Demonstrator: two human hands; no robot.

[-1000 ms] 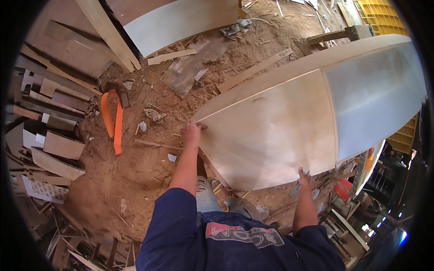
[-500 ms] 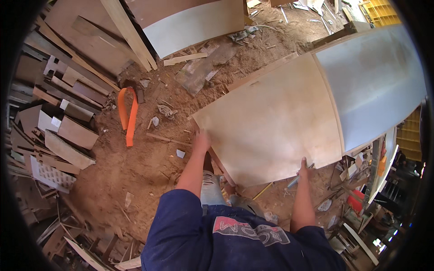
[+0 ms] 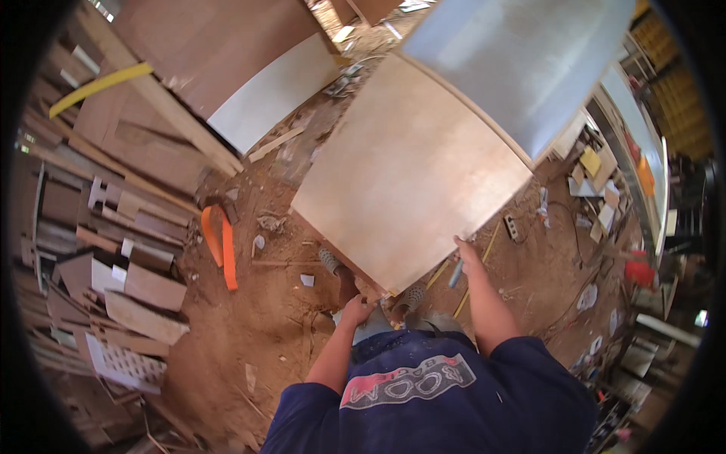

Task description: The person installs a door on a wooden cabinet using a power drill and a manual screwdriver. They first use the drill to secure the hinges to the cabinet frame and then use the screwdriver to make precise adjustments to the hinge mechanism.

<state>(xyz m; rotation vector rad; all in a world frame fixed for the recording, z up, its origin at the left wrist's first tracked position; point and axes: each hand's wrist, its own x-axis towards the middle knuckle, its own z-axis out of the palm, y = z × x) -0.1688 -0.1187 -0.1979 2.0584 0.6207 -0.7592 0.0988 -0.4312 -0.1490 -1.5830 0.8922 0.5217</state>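
A large pale wooden panel (image 3: 420, 163) tilts away in front of me, its near corner above my feet. My left hand (image 3: 357, 309) is closed at the panel's near left edge, by that corner; its fingertips are partly hidden. My right hand (image 3: 467, 253) grips the right edge, thumb on top and fingers out of sight underneath. Just below the right hand shows a short grey-blue rod-like thing (image 3: 456, 274); I cannot tell whether the hand holds it. A shiny grey-blue sheet (image 3: 522, 64) adjoins the panel's far side along a wooden strip.
Wood offcuts (image 3: 147, 310) are piled at the left. An orange strap (image 3: 229, 253) lies on the sawdust-covered floor (image 3: 227, 344). Brown boards (image 3: 219, 45) and a long timber (image 3: 166, 106) stand at the far left. A power socket block (image 3: 511, 227) and scraps (image 3: 597, 181) lie at right.
My view has turned, and the panel sits further left in it. My left hand has moved from the upper left edge to the near corner. My right hand keeps hold of the right edge.
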